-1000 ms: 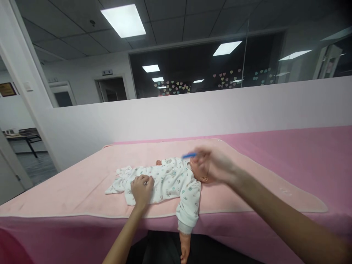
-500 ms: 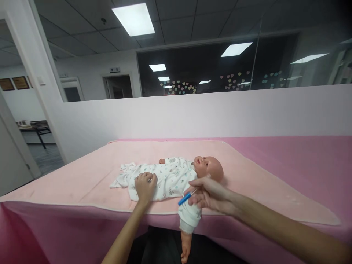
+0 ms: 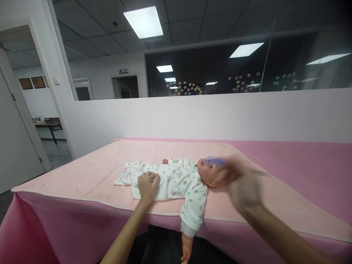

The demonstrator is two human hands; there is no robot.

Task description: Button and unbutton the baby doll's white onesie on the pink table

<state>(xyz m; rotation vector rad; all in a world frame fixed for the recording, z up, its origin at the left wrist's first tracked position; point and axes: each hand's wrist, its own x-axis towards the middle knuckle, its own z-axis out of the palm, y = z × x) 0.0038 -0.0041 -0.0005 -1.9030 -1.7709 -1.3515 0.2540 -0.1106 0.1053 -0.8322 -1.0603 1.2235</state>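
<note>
A baby doll (image 3: 176, 179) in a white printed sleepsuit lies on its back on a pale pink towel (image 3: 82, 176), head to the right, one arm hanging over the table's front edge. My left hand (image 3: 147, 185) rests on the doll's belly, fingers curled loosely. My right hand (image 3: 242, 181) is smeared by motion just right of the doll's head (image 3: 206, 171). A thin blue stick (image 3: 216, 160) shows blurred above the doll's face at the hand's fingertips.
The towel covers a table draped in darker pink cloth (image 3: 316, 165). A low white partition wall (image 3: 209, 113) runs behind it, with dark glass above. An open doorway (image 3: 41, 128) with a desk beyond lies to the left.
My right hand has swung with the blue stick from below the doll's near arm up to beside its head. The left hand has stayed on the belly. The camera view drifted left.
</note>
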